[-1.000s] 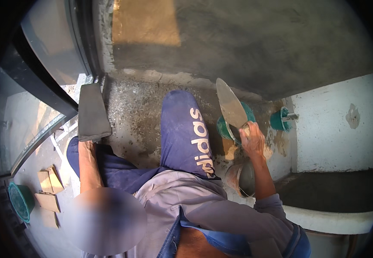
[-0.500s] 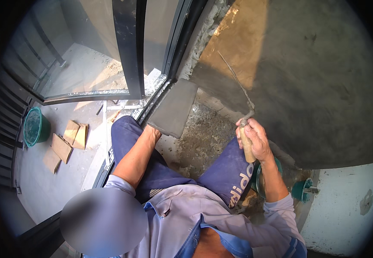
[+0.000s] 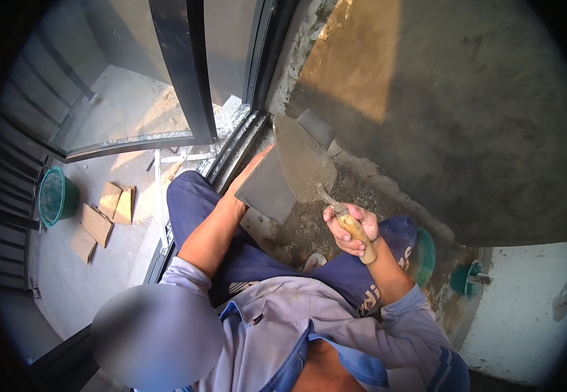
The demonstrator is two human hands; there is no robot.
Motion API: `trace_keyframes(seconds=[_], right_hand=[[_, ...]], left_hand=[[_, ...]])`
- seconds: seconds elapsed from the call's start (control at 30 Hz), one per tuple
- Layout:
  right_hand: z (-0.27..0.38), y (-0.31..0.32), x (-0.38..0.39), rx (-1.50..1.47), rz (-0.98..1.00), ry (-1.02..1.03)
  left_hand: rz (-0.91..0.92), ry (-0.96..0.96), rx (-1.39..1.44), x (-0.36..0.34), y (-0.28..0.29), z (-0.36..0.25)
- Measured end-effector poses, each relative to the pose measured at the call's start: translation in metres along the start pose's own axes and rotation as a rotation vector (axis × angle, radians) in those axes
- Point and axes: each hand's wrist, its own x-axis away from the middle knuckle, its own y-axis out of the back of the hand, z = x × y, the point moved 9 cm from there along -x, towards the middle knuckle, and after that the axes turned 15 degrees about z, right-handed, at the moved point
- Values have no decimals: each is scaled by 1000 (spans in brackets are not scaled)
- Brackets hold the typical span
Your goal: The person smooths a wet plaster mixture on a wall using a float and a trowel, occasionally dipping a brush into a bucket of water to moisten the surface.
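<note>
My right hand [image 3: 352, 230] is closed round the wooden handle of a bricklaying trowel [image 3: 303, 160]. The broad, mortar-smeared blade faces up and lies across a grey rectangular plastering float [image 3: 270, 186], hiding its middle; whether they touch I cannot tell. My left hand [image 3: 239, 195] supports the float from its left edge and underside, with most of its fingers and any handle hidden. Beyond the float's far end spreads a wide grey plastered wall surface [image 3: 473, 124], sunlit in a strip at its left.
A dark-framed glass door [image 3: 185, 72] stands left of my hands. Outside it are a green bucket [image 3: 59, 196] and brown cardboard pieces [image 3: 96, 223]. By my right knee sit a green bucket [image 3: 424, 258] and a small green pail [image 3: 468, 279]. Rough mortar debris [image 3: 296, 238] covers the floor between my legs.
My right hand has moved left, and the trowel has turned from edge-on to face up, its blade swinging over the float. The float has tilted, and my left hand shows more along its edge.
</note>
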Motion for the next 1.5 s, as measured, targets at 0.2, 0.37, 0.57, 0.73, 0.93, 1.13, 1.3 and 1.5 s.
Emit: trace_keyframes(seconds=[0.2,0.37,0.57,0.73,0.93,1.13,1.3,1.5], right_hand=[[-14,-6,55,-21,-134,45],[20,-34,81,1215,-734,-381],[20,-39,50,2360,-719,-603],[44,-13,52,2355,-798,-444],[64,5,39,2378,-779,-334],[85,13,62,2408,-871,-262],[102,44,75,2426,-885,-229],[137,117,106,2354,-938,-369]], left_hand=[[-77,-44,4,5,19,-11],[-80,-94,-6,-8,23,-32],[-84,-70,-16,-9,22,-26],[-84,-40,-18,-6,23,-18],[3,-83,27,-14,33,-10],[-263,68,-34,3,26,-15],[-375,-20,-112,17,65,-33],[-323,-16,-66,15,69,-25]])
